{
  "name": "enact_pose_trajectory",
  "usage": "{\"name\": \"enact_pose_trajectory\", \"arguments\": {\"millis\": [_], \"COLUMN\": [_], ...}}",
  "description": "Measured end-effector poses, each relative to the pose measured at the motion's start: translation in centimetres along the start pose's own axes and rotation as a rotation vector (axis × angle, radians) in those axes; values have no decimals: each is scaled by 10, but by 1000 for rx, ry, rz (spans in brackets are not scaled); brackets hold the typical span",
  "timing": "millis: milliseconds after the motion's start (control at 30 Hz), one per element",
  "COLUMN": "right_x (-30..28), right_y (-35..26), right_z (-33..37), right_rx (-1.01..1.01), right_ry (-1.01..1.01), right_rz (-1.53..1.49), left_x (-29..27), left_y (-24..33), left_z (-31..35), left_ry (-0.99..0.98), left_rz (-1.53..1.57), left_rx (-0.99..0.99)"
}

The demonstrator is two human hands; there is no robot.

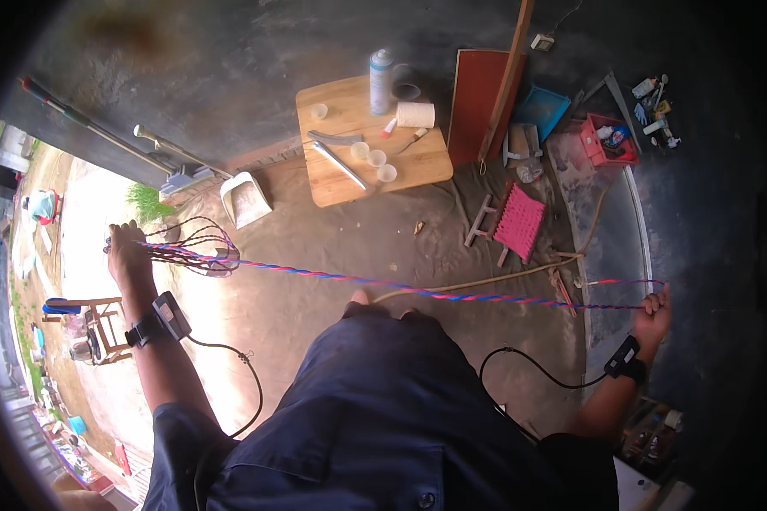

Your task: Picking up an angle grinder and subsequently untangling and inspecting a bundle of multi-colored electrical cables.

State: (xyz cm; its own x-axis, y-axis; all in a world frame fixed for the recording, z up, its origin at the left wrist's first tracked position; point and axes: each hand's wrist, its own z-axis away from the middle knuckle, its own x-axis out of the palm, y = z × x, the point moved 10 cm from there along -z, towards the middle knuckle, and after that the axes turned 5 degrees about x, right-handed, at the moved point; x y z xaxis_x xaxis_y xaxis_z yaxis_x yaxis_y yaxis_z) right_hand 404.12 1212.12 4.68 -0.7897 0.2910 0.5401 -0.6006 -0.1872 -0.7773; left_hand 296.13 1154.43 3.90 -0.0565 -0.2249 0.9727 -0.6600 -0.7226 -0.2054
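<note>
A twisted red and blue electrical wire (452, 296) stretches across in front of my body, pulled nearly straight between my hands. Far out to the left, my left hand (127, 253) is closed round one end, where a bundle of looped wire (198, 255) hangs beside the fingers. My right hand (651, 317), out to the right, pinches the other end. A loose reddish length of wire bends back from there toward the middle. Each wrist wears a strapped dark device with a black cable.
Ahead stands a wooden table (328, 183) with a spray can (381, 83), a white roll (416, 115), several small cups and brushes. A dustpan (247, 201) leans left of it. To the right are a pink woven stool (520, 223), a red crate (603, 153) and a hose (486, 277) across the floor.
</note>
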Motion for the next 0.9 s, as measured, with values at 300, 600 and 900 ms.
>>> {"name": "enact_pose_trajectory", "arguments": {"millis": [300,600,900], "right_x": [24,145,290], "right_y": [-64,-54,73], "right_z": [-24,24,59], "right_rx": [67,-247,-87], "right_ry": [-244,-36,-543], "right_rz": [130,292,310], "left_x": [17,53,17], "left_y": [139,74,-130], "left_z": [49,69,86], "left_ry": [410,366,174], "left_rz": [-1671,-1919,-2220], "left_rx": [619,752,438]}}
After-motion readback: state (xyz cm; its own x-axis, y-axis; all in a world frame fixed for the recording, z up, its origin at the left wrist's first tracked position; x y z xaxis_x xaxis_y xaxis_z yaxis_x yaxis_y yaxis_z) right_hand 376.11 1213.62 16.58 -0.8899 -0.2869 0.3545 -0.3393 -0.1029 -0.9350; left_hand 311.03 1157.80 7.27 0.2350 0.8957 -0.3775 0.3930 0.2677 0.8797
